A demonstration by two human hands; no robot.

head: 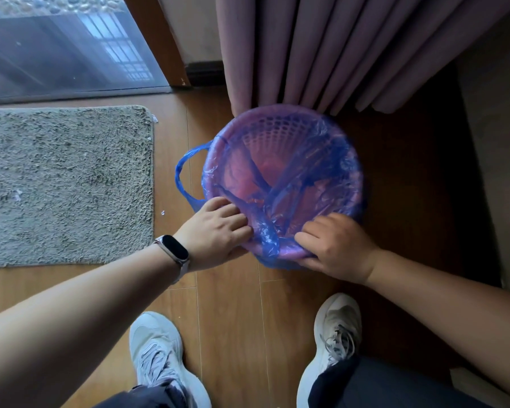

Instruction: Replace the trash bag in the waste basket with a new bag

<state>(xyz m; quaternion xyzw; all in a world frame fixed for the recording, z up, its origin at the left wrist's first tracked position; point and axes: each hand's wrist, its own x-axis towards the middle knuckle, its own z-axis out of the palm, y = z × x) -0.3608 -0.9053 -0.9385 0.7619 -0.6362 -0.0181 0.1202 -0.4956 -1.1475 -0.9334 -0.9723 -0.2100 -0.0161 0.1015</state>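
Observation:
A round pink mesh waste basket [273,131] stands on the wooden floor below me. A thin blue trash bag [289,184] lines it, and its edge is folded over most of the rim. One bag handle loop [181,175] hangs outside on the left. My left hand [215,231], with a watch on its wrist, grips the near-left rim with fingers curled over the bag film. My right hand [336,245] grips the near-right rim, fingers curled over the plastic and thumb under the rim. A bunched fold of bag hangs between my hands.
A grey shaggy mat [65,184] lies on the floor to the left. Mauve curtains [336,48] hang right behind the basket. A glass door [65,45] is at the far left. My two white shoes [159,354] stand near the basket.

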